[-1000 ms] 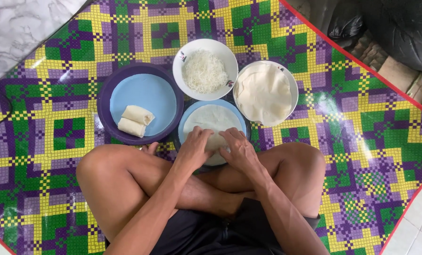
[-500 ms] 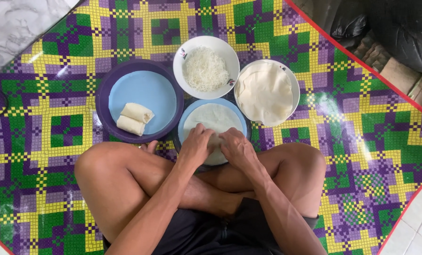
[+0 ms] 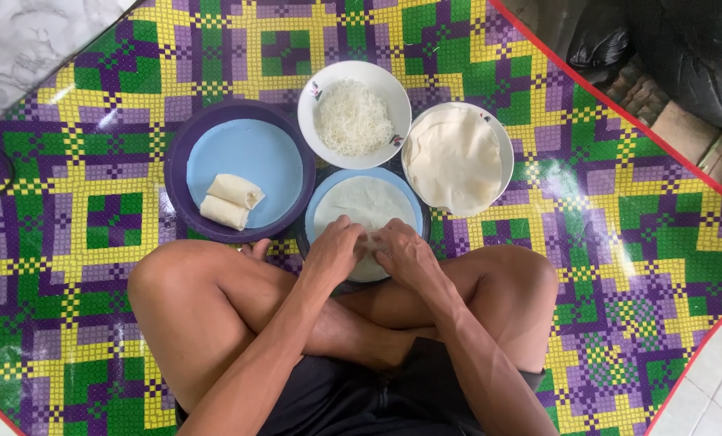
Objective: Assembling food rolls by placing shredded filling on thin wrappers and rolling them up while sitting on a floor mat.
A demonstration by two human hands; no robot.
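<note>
Both hands meet over the near edge of a thin round wrapper (image 3: 365, 211) that lies flat on a light blue plate (image 3: 319, 211): the left hand (image 3: 334, 253) and the right hand (image 3: 401, 253) are curled down side by side, fingertips pressed onto the sheet's near part, thumbs tucked under, as though pinching a fold; whatever sits beneath the fingers is hidden, so I cannot tell whether there is filling inside. The sheet's far half lies spread and bare, probably left flat so it can take the roll. Just beyond the hands, past the plate's far rim, stands a white bowl of fine white noodles (image 3: 353, 118), close enough to reach without leaning. Beyond and to the right of the grip, a white plate (image 3: 502, 141) carries a stack of unused wrappers (image 3: 453, 157). To the left, a wide purple tray with a blue centre (image 3: 244, 157) holds two finished rolls (image 3: 230, 201) touching each other. Everything rests on a chequered green, yellow and purple mat (image 3: 619, 242), the person's crossed legs (image 3: 216, 307) framing the plate.
</note>
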